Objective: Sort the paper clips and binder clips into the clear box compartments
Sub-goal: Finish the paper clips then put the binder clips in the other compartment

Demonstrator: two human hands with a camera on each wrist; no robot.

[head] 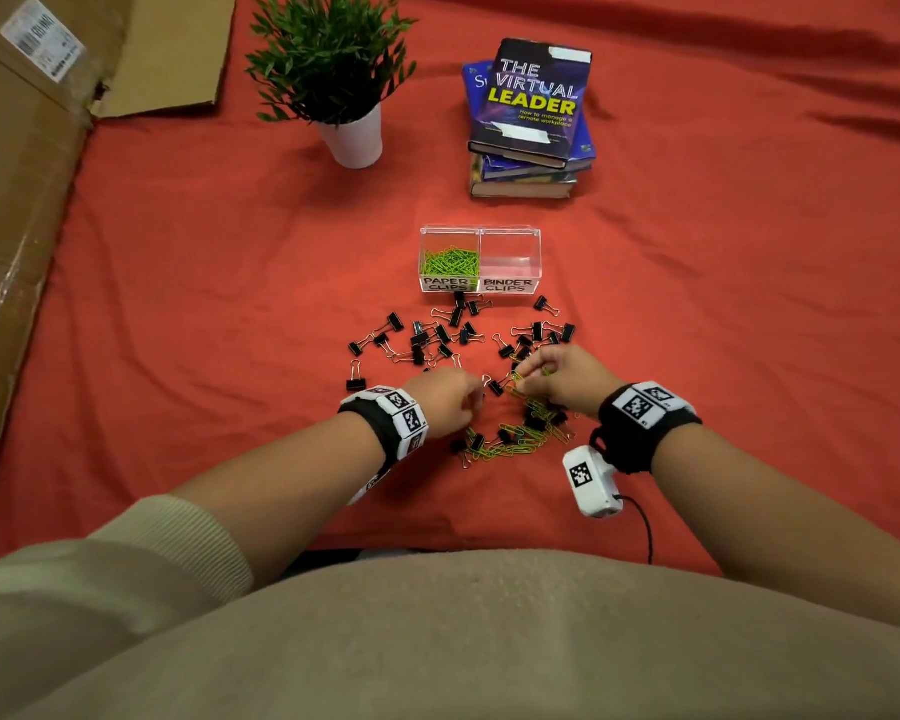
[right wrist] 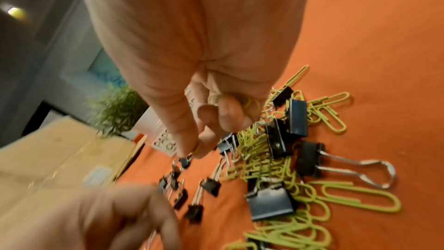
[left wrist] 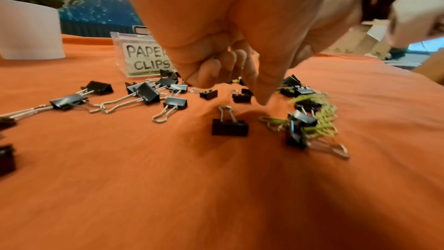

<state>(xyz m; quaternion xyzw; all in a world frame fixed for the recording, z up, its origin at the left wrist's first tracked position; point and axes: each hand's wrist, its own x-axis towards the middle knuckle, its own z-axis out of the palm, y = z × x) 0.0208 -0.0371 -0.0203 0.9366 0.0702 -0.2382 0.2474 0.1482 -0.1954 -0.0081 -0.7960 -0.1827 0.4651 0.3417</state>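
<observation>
The clear box (head: 510,233) stands on the red cloth with green paper clips (head: 449,261) in its left compartment; the right one, labelled for binder clips, holds nothing. Black binder clips (head: 440,335) lie scattered in front of it. A mixed heap of green paper clips (head: 510,444) and binder clips lies between my wrists. My right hand (head: 528,376) pinches several green paper clips (right wrist: 252,105) just above the heap. My left hand (head: 471,402) has its fingers curled and its thumb (left wrist: 261,98) pointing down onto the cloth; nothing shows in its grasp.
A potted plant (head: 354,142) and a stack of books (head: 531,122) stand behind the box. Flattened cardboard (head: 32,200) covers the left side. A white camera unit (head: 591,480) with a cable hangs under my right wrist.
</observation>
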